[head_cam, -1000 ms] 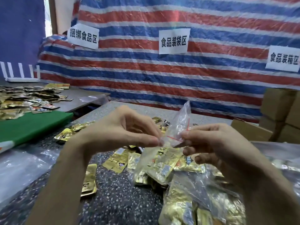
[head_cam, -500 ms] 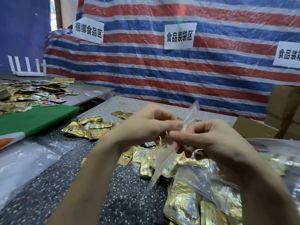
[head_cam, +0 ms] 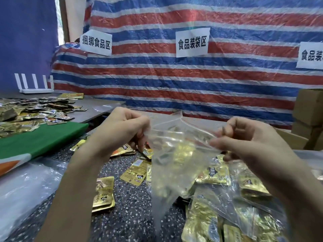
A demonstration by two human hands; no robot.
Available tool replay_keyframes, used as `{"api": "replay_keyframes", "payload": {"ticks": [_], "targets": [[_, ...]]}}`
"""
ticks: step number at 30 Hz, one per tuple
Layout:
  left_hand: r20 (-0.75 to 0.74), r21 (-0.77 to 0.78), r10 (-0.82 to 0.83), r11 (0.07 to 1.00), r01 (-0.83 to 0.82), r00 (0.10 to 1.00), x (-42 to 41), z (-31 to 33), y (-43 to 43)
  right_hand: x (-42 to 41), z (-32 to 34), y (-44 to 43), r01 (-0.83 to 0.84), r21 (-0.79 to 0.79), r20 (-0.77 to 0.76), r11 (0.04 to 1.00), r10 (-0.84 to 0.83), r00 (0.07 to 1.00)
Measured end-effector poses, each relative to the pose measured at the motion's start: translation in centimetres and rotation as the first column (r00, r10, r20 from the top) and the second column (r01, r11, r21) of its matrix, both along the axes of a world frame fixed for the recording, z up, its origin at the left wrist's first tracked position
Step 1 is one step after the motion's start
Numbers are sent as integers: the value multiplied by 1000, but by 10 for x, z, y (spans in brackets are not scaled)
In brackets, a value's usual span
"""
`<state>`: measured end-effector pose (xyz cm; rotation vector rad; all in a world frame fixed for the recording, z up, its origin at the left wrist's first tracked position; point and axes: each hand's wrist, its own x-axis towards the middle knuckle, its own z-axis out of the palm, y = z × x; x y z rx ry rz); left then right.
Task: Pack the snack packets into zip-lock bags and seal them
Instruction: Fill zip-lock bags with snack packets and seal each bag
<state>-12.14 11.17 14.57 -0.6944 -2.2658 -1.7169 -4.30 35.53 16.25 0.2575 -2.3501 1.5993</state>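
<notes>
Zip-lock bag (head_cam: 173,159) hangs above the table (head_cam: 129,217), over loose snack packets (head_cam: 134,173). Left hand (head_cam: 120,130) and right hand (head_cam: 248,138) each pinch one side of its mouth. Previously together, the hands are now apart and the mouth is open, probably ready for filling.

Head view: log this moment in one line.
clear plastic zip-lock bag: mouth spread | left hand: pinches rim | right hand: pinches rim

At mid-frame the zip-lock bag (head_cam: 174,154) is held between the left hand (head_cam: 122,130) and the right hand (head_cam: 248,142) above the tabletop (head_cam: 132,215), with snack packets (head_cam: 104,194) strewn beneath it, a heap of packets (head_cam: 35,110) at the left edge, cardboard boxes (head_cam: 307,109) at the right edge, and a tarpaulin (head_cam: 174,81) behind.
</notes>
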Motion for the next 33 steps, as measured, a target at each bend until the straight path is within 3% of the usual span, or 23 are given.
{"api": "replay_keyframes", "payload": {"ticks": [6,9,12,16,18,19,20,22,23,24,26,27,30,33], "targets": [[50,-129,-268,953,272,962,0,-5,8,-1,-3,-9,-209,244,-152,947,251,956],[144,-119,-473,864,490,869,2,-6,13,-3,-9,-13,-297,422,-46,857,347,937],[159,-141,-505,839,526,848,-2,-9,13,-8,-13,-14,-312,481,3,819,354,935],[171,-114,-395,902,416,903,-8,-13,9,-10,-15,-16,-327,498,99,803,321,942],[229,-153,-228,952,267,946,-17,-15,4,-10,-16,-17,-304,507,110,807,289,951],[264,-247,-81,958,149,961,-22,-18,-1,-10,-16,-16,-288,513,115,809,268,957],[272,-398,87,917,29,958,-29,-23,-9,-11,-16,-16,-270,517,117,813,245,962],[231,-761,415,641,-102,880,-44,-39,-29,-11,-17,-14,-235,528,116,816,205,972],[237,-856,512,512,-71,826,-48,-48,-36,-11,-17,-13,-225,531,115,817,193,974],[291,-877,575,480,-27,765,-52,-58,-42,-11,-16,-13,-218,532,116,818,185,976],[448,-828,613,559,44,650,-56,-77,-47,-10,-16,-14,-223,532,128,817,183,975],[479,-829,623,552,86,618,-55,-82,-48,-10,-16,-14,-228,534,133,814,186,974],[410,-870,703,493,17,581,-55,-97,-48,-8,-15,-15,-233,538,130,810,193,973],[454,-803,680,592,-65,576,-69,-114,-52,-7,-14,-15,-232,527,128,817,193,973]]}}
